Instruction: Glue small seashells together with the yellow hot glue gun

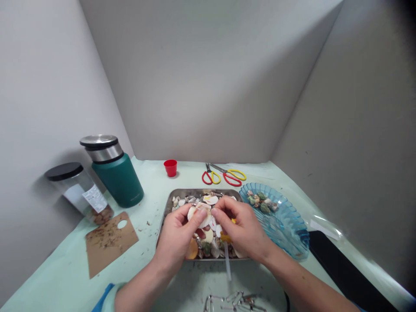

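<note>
Over a metal tray [167, 212] full of shells, my left hand [178, 232] pinches a pale, whitish shell [204, 216] between thumb and fingers. My right hand [242, 225] is beside it, its thumb and index fingertip pressed together at the shell's right edge; anything small between them cannot be made out. Under the right hand, a yellow item [225, 237] with a translucent stick [228, 264] pokes out over the tray's front rim. Both hands partly cover the tray's contents.
A blue shell-shaped dish [286, 229] holding several small shells is at right. Metal pins [234, 302] lie in front. Behind are two pairs of scissors [211, 175] and a red cup [170, 168]. At left stand a green bottle [118, 180], a jar [81, 195] and brown cardboard [110, 245].
</note>
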`<state>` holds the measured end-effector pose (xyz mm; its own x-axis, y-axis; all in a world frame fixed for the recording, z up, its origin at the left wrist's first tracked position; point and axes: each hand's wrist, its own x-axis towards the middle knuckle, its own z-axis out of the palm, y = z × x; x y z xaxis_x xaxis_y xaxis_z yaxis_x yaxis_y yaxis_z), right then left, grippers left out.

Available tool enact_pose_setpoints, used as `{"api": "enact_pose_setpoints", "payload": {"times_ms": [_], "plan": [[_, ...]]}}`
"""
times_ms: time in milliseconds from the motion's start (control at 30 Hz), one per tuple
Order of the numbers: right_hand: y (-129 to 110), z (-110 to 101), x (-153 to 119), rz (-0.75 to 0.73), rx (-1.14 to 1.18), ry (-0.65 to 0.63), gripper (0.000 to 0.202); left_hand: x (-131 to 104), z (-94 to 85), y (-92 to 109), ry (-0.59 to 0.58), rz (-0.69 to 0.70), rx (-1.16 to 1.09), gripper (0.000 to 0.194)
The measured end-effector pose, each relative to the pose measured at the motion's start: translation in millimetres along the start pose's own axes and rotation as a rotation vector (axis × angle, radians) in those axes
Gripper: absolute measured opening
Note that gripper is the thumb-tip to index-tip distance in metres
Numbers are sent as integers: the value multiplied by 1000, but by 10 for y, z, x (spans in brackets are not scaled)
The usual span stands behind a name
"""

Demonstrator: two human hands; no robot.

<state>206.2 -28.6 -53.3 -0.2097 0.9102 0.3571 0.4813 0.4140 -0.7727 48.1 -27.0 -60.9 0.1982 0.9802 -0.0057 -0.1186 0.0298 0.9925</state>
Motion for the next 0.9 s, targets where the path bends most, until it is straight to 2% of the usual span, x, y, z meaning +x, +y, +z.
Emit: {"api": "enact_pose_setpoints", "payload": {"times_ms": [567, 900], "plan": [[-31, 0, -14, -120, -135, 56, 19, 3, 17, -2, -9, -8, -111, 23], [-34, -5, -14, -91, -132, 20, 20, 7, 19, -22, -2, -30, -107, 24]]}}
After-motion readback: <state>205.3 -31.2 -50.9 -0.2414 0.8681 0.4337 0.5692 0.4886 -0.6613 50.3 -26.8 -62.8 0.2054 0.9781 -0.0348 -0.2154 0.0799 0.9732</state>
